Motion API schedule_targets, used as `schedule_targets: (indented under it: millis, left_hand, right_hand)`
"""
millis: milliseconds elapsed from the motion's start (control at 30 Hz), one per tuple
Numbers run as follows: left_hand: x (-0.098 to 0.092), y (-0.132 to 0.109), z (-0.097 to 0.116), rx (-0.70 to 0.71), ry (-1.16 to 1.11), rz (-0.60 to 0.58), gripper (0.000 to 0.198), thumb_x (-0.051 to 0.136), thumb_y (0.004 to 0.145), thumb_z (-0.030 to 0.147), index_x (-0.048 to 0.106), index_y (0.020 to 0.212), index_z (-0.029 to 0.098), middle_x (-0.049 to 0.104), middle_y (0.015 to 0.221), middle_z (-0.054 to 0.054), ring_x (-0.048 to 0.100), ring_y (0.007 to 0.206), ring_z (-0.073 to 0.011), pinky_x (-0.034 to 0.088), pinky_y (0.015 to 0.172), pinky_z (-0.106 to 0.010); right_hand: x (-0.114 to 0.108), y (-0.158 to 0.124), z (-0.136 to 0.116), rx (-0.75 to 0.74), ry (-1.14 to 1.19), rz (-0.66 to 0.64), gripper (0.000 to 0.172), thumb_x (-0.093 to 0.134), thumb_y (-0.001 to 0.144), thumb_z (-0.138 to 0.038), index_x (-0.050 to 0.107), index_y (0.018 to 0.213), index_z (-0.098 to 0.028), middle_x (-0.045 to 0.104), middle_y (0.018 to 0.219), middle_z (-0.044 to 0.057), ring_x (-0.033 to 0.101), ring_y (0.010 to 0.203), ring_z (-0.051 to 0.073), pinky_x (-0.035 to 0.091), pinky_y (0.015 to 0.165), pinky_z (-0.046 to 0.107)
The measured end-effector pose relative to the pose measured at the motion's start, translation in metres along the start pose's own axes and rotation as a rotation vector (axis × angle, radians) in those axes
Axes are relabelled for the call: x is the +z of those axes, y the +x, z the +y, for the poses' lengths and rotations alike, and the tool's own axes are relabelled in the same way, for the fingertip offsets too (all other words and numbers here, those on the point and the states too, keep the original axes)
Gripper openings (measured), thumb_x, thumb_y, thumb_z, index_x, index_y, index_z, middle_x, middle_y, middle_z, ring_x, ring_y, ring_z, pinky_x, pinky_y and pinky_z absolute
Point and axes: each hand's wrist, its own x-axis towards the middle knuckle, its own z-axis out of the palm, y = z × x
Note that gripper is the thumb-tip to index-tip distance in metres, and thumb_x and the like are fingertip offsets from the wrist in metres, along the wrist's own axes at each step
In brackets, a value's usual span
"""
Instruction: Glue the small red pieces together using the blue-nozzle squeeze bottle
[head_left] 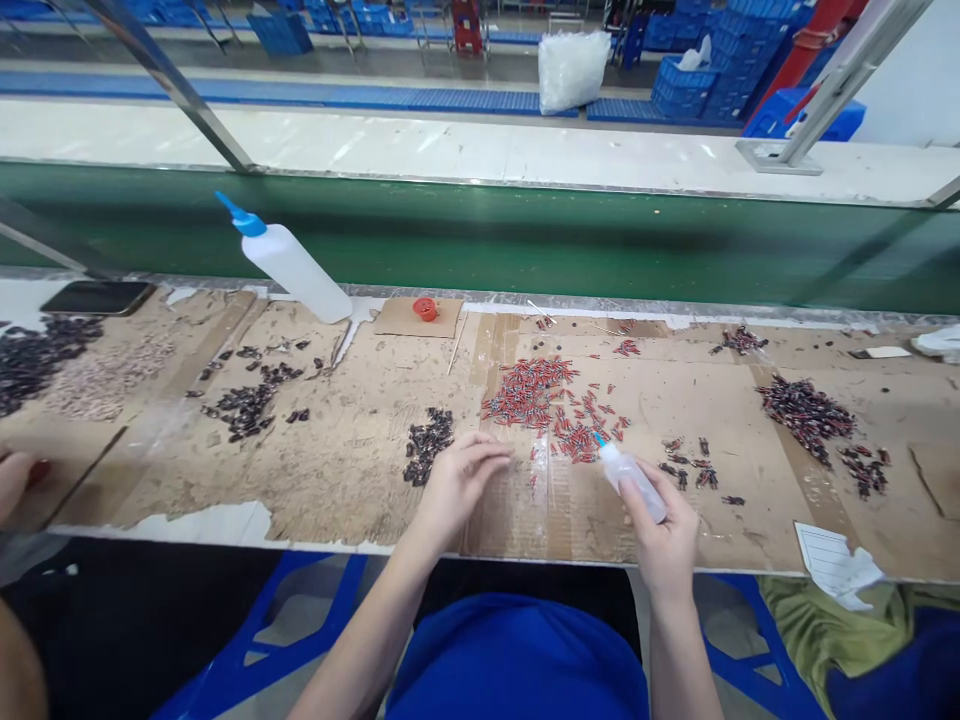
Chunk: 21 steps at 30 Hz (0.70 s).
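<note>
My right hand (664, 535) is closed round a small white squeeze bottle (628, 476) with a blue nozzle that points up-left toward a spread of small red parts (541, 397) on the cardboard-covered bench (352, 470). My left hand (457, 478) rests on the bench with its fingers curled and pointing right, just beside a small pile of dark parts (427, 443). Whether it pinches anything I cannot make out.
A large white squeeze bottle (289, 262) lies tilted at the bench's back left, near a red cap (424, 308). More dark piles lie left (244, 400) and right (810, 412). Another person's hand (13, 480) shows at the left edge. A green conveyor (525, 240) runs behind.
</note>
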Motion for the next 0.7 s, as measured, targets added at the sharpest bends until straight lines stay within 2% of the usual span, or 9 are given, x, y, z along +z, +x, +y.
schedule_targets:
  millis: [100, 200, 300, 467, 567, 700]
  left_hand:
    - [0.014, -0.015, 0.003, 0.024, 0.010, 0.009, 0.019, 0.057, 0.092, 0.023, 0.072, 0.081, 0.020, 0.071, 0.079, -0.002, 0.067, 0.075, -0.0149, 0.053, 0.071, -0.025]
    - [0.022, -0.024, -0.001, 0.075, 0.176, 0.105, 0.023, 0.054, 0.094, 0.024, 0.072, 0.080, 0.021, 0.071, 0.078, -0.003, 0.063, 0.074, -0.0169, 0.053, 0.069, -0.028]
    - [0.024, -0.026, -0.007, 0.120, 0.300, 0.172, 0.022, 0.055, 0.093, 0.028, 0.073, 0.081, 0.021, 0.070, 0.080, -0.004, 0.059, 0.079, -0.0196, 0.053, 0.072, -0.032]
    - [0.023, -0.027, -0.012, 0.195, 0.271, 0.147, 0.020, 0.053, 0.094, 0.025, 0.073, 0.093, 0.021, 0.071, 0.088, -0.005, 0.062, 0.083, -0.0188, 0.055, 0.074, -0.032]
    - [0.021, -0.029, -0.014, 0.212, 0.234, 0.128, 0.020, 0.053, 0.094, 0.019, 0.072, 0.100, 0.022, 0.074, 0.091, -0.004, 0.065, 0.086, -0.0184, 0.056, 0.078, -0.033]
    - [0.021, -0.031, -0.011, 0.139, 0.207, 0.105, 0.017, 0.058, 0.091, 0.019, 0.073, 0.097, 0.022, 0.077, 0.087, -0.003, 0.068, 0.085, -0.0186, 0.058, 0.079, -0.034]
  right_hand:
    - [0.014, -0.003, -0.002, 0.058, 0.246, -0.022, 0.034, 0.077, 0.065, -0.043, 0.071, 0.086, -0.018, 0.072, 0.077, 0.005, 0.064, 0.065, 0.019, 0.050, 0.058, 0.029]
    - [0.028, -0.003, -0.003, 0.194, 0.482, -0.011, 0.031, 0.082, 0.055, -0.038, 0.069, 0.076, -0.018, 0.070, 0.070, 0.003, 0.061, 0.061, 0.016, 0.047, 0.055, 0.027]
    - [0.037, -0.002, -0.003, 0.290, 0.617, 0.041, 0.031, 0.081, 0.052, -0.040, 0.067, 0.068, -0.017, 0.068, 0.067, 0.003, 0.057, 0.056, 0.014, 0.042, 0.050, 0.024]
    - [0.046, -0.005, 0.001, 0.323, 0.606, 0.023, 0.036, 0.077, 0.059, -0.049, 0.068, 0.071, -0.016, 0.064, 0.060, 0.002, 0.047, 0.047, 0.010, 0.031, 0.041, 0.021]
    - [0.050, -0.008, 0.005, 0.285, 0.537, 0.000, 0.033, 0.079, 0.059, -0.045, 0.068, 0.068, -0.015, 0.062, 0.056, 0.000, 0.043, 0.045, 0.009, 0.034, 0.042, 0.021]
    - [0.054, -0.007, 0.005, 0.209, 0.414, -0.032, 0.029, 0.076, 0.064, -0.043, 0.066, 0.063, -0.016, 0.063, 0.054, 0.001, 0.052, 0.048, 0.013, 0.044, 0.049, 0.025]
